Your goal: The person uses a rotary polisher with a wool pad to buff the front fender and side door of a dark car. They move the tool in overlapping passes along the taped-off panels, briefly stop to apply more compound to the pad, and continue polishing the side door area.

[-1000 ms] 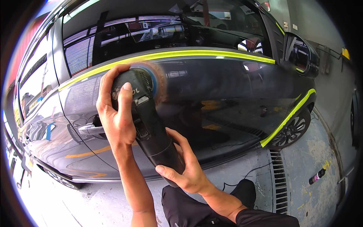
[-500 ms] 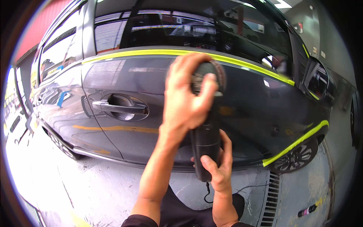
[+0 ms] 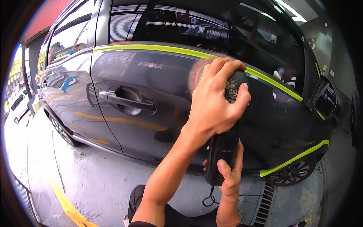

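Observation:
A black electric polisher (image 3: 220, 149) stands nearly upright against the dark grey front door (image 3: 276, 117) of a car. My left hand (image 3: 217, 98) is wrapped over its head, with fingers across the top and the thumb on the right side. Lower down, my right hand (image 3: 231, 174) grips the end of the body, thumb on the near side. The reddish rim of the pad (image 3: 196, 75) shows blurred beside my left hand, just under the yellow-green masking tape (image 3: 151, 48) along the window's lower edge. Most of the pad's face is hidden.
Left of the polisher is the door handle (image 3: 126, 101); the side mirror (image 3: 325, 99) juts out at the right. More tape (image 3: 295, 159) edges the front wheel arch. A power cord (image 3: 209, 196) hangs near a floor grate (image 3: 263, 206). Dark-clad legs show below.
The polisher and both hands have moved right along the door, away from the handle. The view has shifted too, and the bottle on the floor is now mostly out of sight.

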### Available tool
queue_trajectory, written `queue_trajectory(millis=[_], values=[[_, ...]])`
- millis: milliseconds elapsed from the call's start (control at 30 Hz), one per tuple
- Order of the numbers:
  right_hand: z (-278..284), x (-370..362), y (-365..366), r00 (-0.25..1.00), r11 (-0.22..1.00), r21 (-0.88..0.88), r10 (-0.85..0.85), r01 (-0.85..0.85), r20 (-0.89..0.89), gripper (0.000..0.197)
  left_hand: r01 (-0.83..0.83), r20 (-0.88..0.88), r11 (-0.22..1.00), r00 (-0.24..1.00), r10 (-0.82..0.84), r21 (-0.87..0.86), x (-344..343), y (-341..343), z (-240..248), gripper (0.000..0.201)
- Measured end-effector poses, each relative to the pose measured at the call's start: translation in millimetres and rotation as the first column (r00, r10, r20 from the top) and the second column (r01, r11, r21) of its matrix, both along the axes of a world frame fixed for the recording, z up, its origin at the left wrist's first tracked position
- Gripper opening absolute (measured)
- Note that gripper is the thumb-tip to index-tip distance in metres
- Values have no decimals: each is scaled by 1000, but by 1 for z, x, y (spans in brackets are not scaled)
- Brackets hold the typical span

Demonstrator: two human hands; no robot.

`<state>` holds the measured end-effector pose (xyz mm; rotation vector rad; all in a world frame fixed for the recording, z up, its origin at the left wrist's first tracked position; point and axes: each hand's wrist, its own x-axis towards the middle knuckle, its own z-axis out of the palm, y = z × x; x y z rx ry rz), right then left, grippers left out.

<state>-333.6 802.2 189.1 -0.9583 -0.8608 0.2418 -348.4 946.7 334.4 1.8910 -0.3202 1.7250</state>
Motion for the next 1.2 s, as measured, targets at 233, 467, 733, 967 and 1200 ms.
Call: queue_trajectory(millis=[233,467,733,967,1200], values=[[11,-29,39,998,997,-42,-59,60,22,84,28,25,999,999,-27,-28,-27,41,11,41],[16,-72,87,997,996,38,-79,79,-24,77,48,47,995,998,-52,83,-40,80,23,40],[9,-120,140,991,988,131,-67,81,-112,75,206,-10,951,978,-210,232,-71,122,29,20],[6,-148,175,990,983,162,-60,80,-128,68,218,-22,948,976,-219,234,-95,149,29,19],[4,-170,205,990,986,150,-54,74,-131,67,260,-23,940,965,-261,222,-118,180,30,19]])
